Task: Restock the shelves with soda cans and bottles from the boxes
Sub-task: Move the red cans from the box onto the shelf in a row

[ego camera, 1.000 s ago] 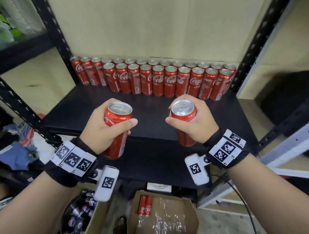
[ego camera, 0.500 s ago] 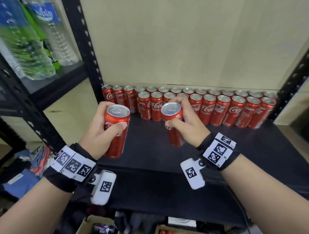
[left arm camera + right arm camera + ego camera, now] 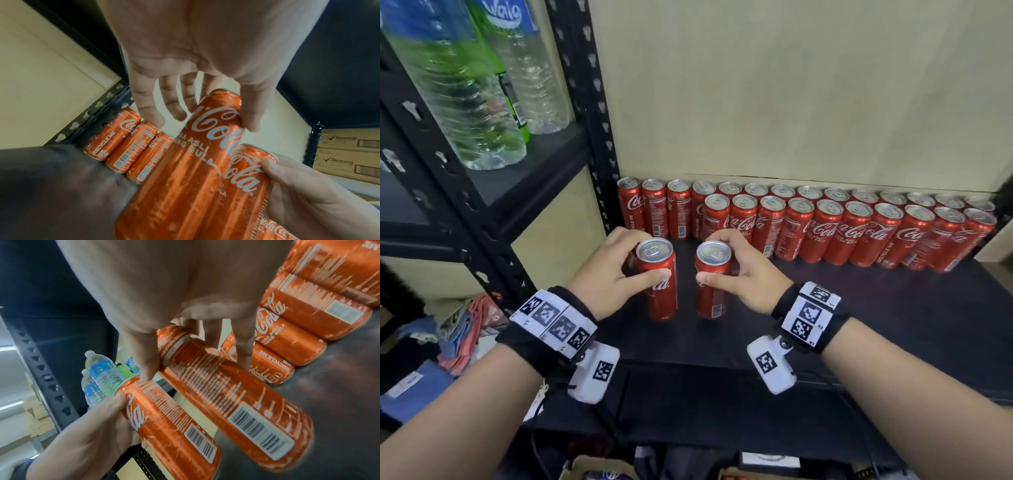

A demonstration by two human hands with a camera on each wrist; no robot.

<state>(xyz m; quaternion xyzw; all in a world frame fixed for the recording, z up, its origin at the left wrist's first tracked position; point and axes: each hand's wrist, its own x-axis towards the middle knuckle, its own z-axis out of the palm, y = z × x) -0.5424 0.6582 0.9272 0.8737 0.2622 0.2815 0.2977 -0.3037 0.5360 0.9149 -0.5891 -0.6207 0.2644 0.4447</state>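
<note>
Two cans have come forward and down onto the shelf (image 3: 893,308) since a second ago. Your left hand (image 3: 599,284) grips the left can (image 3: 659,281), your right hand (image 3: 750,277) the right can (image 3: 712,281), fingers wrapped round each. Both stand just in front of the front row (image 3: 859,236), near its left end. Judging by that, release comes next.

Head view: looks down from above and behind your left hand (image 3: 604,281) and right hand (image 3: 748,279) toward the shelf (image 3: 859,325).
Left wrist view: under your palm, close, facing along your fingers (image 3: 152,104).
Right wrist view: the same, beneath your right hand (image 3: 164,293).
Shared: both held cans (image 3: 659,279), stocked cans (image 3: 825,229) beyond your fingertips.
</note>
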